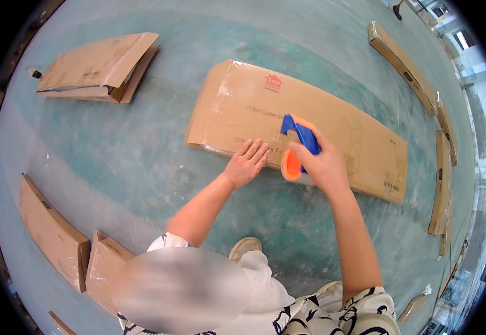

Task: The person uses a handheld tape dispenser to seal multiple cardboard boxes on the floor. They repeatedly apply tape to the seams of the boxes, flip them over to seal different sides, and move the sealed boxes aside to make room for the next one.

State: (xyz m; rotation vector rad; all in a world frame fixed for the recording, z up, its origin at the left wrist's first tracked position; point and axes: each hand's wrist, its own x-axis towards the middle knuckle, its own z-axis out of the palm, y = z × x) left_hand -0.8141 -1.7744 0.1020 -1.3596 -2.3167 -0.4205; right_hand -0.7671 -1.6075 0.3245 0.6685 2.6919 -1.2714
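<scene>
A long, flat brown cardboard box (310, 106) lies on the floor in front of me, with clear tape across its left end. My left hand (247, 163) rests flat on the box's near edge, fingers stretched out. Above that same edge, my right hand (322, 164) grips a blue and orange tape dispenser (304, 134). A roll with an orange core (291, 164) sits in the dispenser. Whether tape runs from it to the box, I cannot make out.
Another box with an open flap (100, 64) lies at the far left. Two taped boxes (53, 226) are at the near left. Several long, narrow cartons (405, 67) line the right side. My shoe (246, 245) stands on the green-grey floor (154, 151).
</scene>
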